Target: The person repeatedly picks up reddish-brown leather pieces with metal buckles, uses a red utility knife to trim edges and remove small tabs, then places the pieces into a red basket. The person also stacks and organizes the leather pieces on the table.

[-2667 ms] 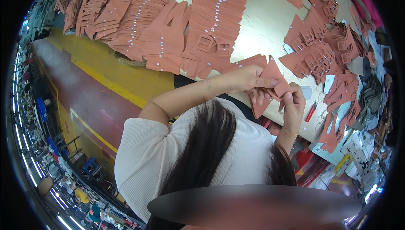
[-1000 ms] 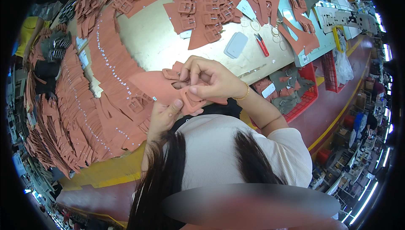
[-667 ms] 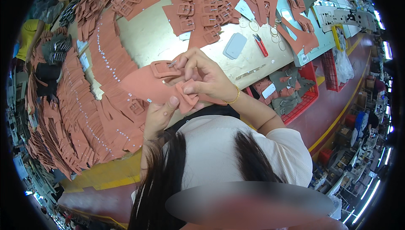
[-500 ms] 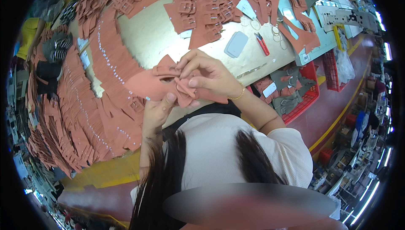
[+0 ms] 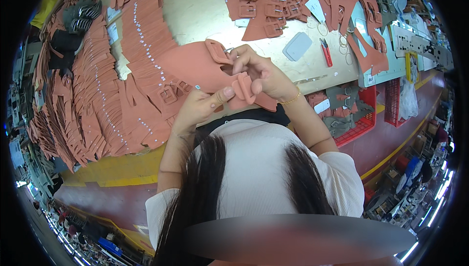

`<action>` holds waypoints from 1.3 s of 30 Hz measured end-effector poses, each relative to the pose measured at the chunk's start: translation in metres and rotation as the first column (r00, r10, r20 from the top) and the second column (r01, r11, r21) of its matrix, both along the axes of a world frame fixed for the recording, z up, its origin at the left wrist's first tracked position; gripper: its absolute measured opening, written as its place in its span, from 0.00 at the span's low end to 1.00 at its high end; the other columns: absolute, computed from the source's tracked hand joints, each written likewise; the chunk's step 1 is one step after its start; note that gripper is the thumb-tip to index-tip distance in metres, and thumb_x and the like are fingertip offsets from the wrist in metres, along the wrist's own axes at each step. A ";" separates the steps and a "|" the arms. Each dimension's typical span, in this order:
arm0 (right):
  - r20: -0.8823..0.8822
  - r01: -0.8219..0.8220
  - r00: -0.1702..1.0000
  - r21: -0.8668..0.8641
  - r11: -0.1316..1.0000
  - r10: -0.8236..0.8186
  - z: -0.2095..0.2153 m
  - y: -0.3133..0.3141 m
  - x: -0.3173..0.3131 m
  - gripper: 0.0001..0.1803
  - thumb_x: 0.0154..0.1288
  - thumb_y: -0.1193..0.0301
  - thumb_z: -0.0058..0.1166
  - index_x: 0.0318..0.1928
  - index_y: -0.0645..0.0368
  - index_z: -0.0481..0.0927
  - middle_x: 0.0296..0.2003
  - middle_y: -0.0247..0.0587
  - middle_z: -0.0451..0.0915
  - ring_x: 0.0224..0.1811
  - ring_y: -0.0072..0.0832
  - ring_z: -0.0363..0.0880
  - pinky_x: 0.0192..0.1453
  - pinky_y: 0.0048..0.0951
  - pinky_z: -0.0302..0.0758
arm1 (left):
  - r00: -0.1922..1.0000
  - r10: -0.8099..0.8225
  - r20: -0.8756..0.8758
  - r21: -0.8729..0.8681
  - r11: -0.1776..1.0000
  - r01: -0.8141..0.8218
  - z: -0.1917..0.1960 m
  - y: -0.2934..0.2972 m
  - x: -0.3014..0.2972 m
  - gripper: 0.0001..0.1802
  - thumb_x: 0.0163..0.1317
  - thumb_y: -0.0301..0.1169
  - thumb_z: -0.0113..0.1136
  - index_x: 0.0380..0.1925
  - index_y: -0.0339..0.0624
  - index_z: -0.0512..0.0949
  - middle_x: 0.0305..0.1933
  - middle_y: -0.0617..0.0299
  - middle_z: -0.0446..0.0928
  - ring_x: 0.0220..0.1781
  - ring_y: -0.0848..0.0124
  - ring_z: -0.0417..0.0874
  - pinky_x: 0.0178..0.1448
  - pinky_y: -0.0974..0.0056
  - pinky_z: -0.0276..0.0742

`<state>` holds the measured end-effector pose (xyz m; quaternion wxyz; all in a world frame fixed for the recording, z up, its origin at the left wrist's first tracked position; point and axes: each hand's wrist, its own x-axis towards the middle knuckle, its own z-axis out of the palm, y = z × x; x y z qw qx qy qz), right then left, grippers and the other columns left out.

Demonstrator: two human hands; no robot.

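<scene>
Wide workshop first: I've got red floor (image 5: 105, 198), a yellow band (image 5: 122, 170) running along the near side of the desk (image 5: 193, 14), strip lights (image 5: 442, 188) and cluttered workstations bending round the rim. The desk is pale and bare towards the middle, heavily loaded at its left and far sides. On the left I see fanned stacks (image 5: 141, 36), coral pieces mostly without buckles as far as I can make out, so I reckon plenty is left. Over on the far side, a heap of buckled pieces (image 5: 273, 12) looks done. Beside the desk's near right edge, a red crate (image 5: 359, 130) carries grey and coral parts. And the live one: the coral piece (image 5: 188, 63) is up at the desk's near edge, left grip (image 5: 206, 105) pinched on its lower strap end, right grip (image 5: 266, 74) closed about the straps opposite. Grey pads (image 5: 297, 46) and red-handled cutters (image 5: 326, 53) lie near each other, untouched. One buckle (image 5: 218, 53) sits on the upper strap, a second buckle (image 5: 243, 89) shows edge-on; I'd call this piece nearly finished, though whether the metal prong (image 5: 228, 50) is seated I can't tell
</scene>
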<state>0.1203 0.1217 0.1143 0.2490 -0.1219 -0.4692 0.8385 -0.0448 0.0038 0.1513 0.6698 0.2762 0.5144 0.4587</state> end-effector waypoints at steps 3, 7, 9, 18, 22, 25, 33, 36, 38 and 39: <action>0.141 0.049 0.986 0.265 0.963 -0.088 0.007 0.004 0.007 0.26 0.45 0.53 0.74 0.37 0.56 0.78 0.45 0.31 0.67 0.53 0.24 0.68 0.59 0.31 0.67 | 0.995 0.011 -0.100 0.114 0.993 0.001 -0.007 -0.002 -0.002 0.28 0.64 0.33 0.62 0.61 0.36 0.66 0.53 0.57 0.75 0.53 0.68 0.78 0.54 0.67 0.74; 0.318 -0.027 0.932 0.536 0.844 -0.172 0.019 0.006 0.017 0.21 0.47 0.56 0.72 0.31 0.57 0.80 0.38 0.32 0.70 0.46 0.27 0.71 0.55 0.32 0.67 | 0.954 0.099 -0.283 0.273 0.962 -0.019 -0.007 0.003 -0.020 0.37 0.60 0.36 0.65 0.65 0.36 0.61 0.57 0.56 0.71 0.61 0.66 0.72 0.64 0.60 0.66; 0.355 -0.089 0.909 0.676 0.731 -0.219 0.023 0.005 0.020 0.18 0.47 0.57 0.71 0.30 0.55 0.79 0.35 0.32 0.70 0.41 0.29 0.72 0.52 0.32 0.67 | 0.966 0.186 -0.179 0.371 0.922 -0.109 0.001 0.004 -0.038 0.42 0.57 0.40 0.67 0.67 0.37 0.58 0.59 0.55 0.70 0.63 0.64 0.70 0.66 0.59 0.63; 0.336 -0.283 0.915 0.929 0.240 -0.225 0.006 -0.025 0.008 0.14 0.48 0.61 0.66 0.31 0.51 0.76 0.33 0.33 0.72 0.39 0.32 0.74 0.46 0.34 0.67 | 0.400 -0.172 -0.900 0.017 0.904 0.427 -0.024 0.032 -0.052 0.41 0.49 0.46 0.71 0.61 0.37 0.69 0.55 0.44 0.74 0.55 0.55 0.77 0.59 0.56 0.71; 0.375 -0.327 0.886 0.923 0.204 -0.272 -0.013 -0.034 0.020 0.14 0.49 0.61 0.65 0.32 0.52 0.77 0.34 0.34 0.73 0.40 0.31 0.76 0.46 0.34 0.68 | 0.350 -0.467 -0.812 -0.156 0.751 0.642 -0.064 0.044 -0.048 0.40 0.45 0.46 0.74 0.56 0.36 0.73 0.52 0.45 0.76 0.53 0.52 0.78 0.57 0.55 0.72; 0.439 -0.383 0.865 0.891 0.244 -0.242 -0.028 -0.039 0.031 0.14 0.50 0.61 0.65 0.32 0.54 0.78 0.33 0.36 0.74 0.40 0.34 0.77 0.45 0.36 0.71 | 0.399 -0.548 -0.735 -0.167 0.717 0.677 -0.084 0.038 -0.039 0.36 0.44 0.46 0.75 0.49 0.33 0.76 0.47 0.45 0.79 0.49 0.52 0.80 0.53 0.56 0.74; 0.475 -0.321 0.782 0.862 0.392 -0.405 -0.032 -0.007 0.041 0.07 0.61 0.69 0.55 0.37 0.57 0.80 0.39 0.40 0.79 0.43 0.39 0.78 0.47 0.36 0.74 | 0.557 -0.741 -0.376 -0.306 0.667 0.680 -0.100 0.029 -0.039 0.22 0.50 0.34 0.74 0.42 0.36 0.78 0.35 0.63 0.79 0.36 0.73 0.75 0.41 0.65 0.72; 0.355 -0.255 0.856 0.923 0.289 -0.377 -0.037 0.007 0.027 0.08 0.62 0.69 0.54 0.40 0.56 0.80 0.39 0.39 0.79 0.46 0.38 0.77 0.52 0.38 0.71 | 0.648 -0.707 -0.283 -0.214 0.705 0.676 -0.102 0.027 -0.038 0.23 0.51 0.32 0.73 0.46 0.35 0.77 0.39 0.65 0.78 0.42 0.76 0.74 0.47 0.67 0.71; 0.385 -0.317 0.867 0.916 0.246 -0.316 -0.044 0.006 0.018 0.09 0.61 0.69 0.54 0.41 0.55 0.80 0.39 0.38 0.79 0.47 0.37 0.76 0.55 0.39 0.69 | 0.733 -0.658 -0.175 -0.072 0.751 0.657 -0.103 0.025 -0.035 0.26 0.51 0.32 0.73 0.49 0.35 0.75 0.42 0.65 0.77 0.46 0.77 0.74 0.51 0.69 0.70; 0.442 -0.391 0.850 0.894 0.218 -0.287 -0.049 0.004 0.015 0.09 0.61 0.69 0.54 0.42 0.55 0.80 0.40 0.39 0.79 0.47 0.37 0.76 0.57 0.39 0.68 | 0.729 -0.665 -0.161 -0.076 0.745 0.663 -0.103 0.025 -0.034 0.26 0.52 0.32 0.73 0.49 0.35 0.75 0.43 0.64 0.77 0.47 0.77 0.73 0.53 0.70 0.69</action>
